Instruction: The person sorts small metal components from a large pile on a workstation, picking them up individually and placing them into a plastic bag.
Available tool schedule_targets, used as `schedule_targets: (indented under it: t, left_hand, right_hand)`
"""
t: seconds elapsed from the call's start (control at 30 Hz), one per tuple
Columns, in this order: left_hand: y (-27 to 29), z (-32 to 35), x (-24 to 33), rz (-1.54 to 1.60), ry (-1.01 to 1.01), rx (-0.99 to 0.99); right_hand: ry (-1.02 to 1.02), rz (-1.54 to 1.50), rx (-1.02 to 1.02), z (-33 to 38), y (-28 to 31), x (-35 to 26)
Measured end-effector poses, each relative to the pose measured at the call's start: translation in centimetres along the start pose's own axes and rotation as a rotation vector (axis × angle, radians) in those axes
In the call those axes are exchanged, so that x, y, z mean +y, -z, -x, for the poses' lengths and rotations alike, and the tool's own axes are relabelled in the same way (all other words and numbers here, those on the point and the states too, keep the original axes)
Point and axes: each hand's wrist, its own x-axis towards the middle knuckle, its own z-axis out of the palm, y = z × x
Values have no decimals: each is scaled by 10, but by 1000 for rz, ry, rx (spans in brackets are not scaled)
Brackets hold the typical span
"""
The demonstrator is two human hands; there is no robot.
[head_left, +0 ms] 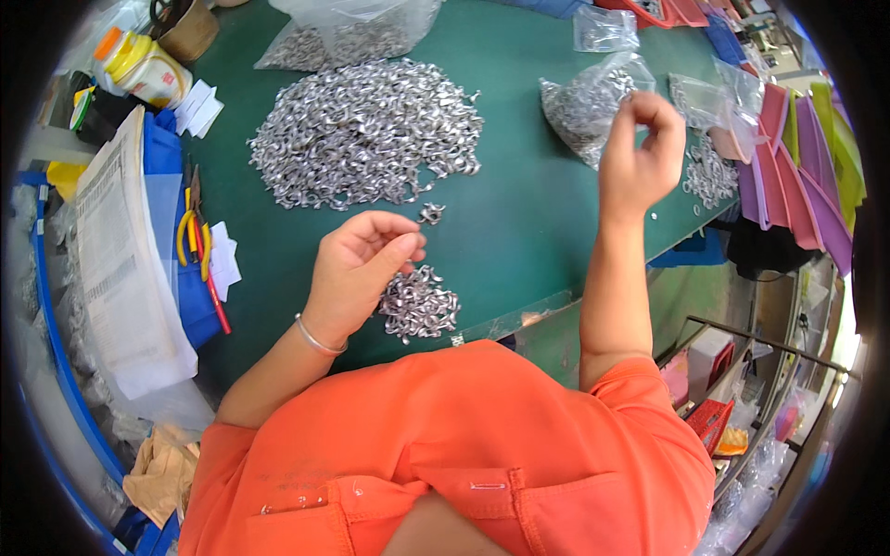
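Note:
A large heap of small curved silver metal pieces (371, 130) covers the far middle of the green table. My left hand (352, 269), with a bracelet on its wrist, is closed, thumb against curled fingers, between that heap and a smaller pile of similar pieces (422, 306). A few loose pieces (431, 214) lie just beyond its fingertips. What the left fingers hold, if anything, is hidden. On the right, my right hand (644, 153) is raised with thumb and fingers pinched together, in front of a see-through bag (584, 107) filled with metal parts. Anything in that pinch is too small to name.
A bulging bag of metal pieces (348, 32) stands at the back. At left are yellow-handled pliers (193, 232), a red pen (218, 301) and a yellow-lidded jar (144, 69). Small rings (711, 176) lie near the right edge, beside pink and purple bins (788, 171).

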Motion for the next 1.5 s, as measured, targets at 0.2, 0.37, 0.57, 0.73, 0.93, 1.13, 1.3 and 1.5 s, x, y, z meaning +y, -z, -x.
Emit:
schedule_targets:
  t: [0.2, 0.37, 0.57, 0.73, 0.93, 1.13, 1.3, 1.5]
  left_hand:
    - [4, 0, -3, 8, 21, 68]
    - [5, -3, 1, 3, 13, 75]
    - [4, -1, 1, -12, 16, 75]
    - [1, -3, 1, 19, 45, 89]
    - [2, -6, 4, 88, 116, -29]
    - [-1, 0, 5, 104, 2, 33]
    - [0, 1, 3, 57, -187, -3]
    - [2, 0, 0, -99, -347, -3]
  right_hand:
    - [110, 254, -78, -6, 7, 12]
    - [-10, -354, -752, 56, -4, -73]
    - [-176, -379, -946, 86, -10, -78]
    - [-558, -516, -896, 77, -4, -92]
    - [43, -679, -779, 73, -1, -106]
    - [-213, -455, -813, 82, -7, -98]
    - [-140, -359, -943, 90, -7, -90]
    - [-408, -459, -901, 85, 0, -99]
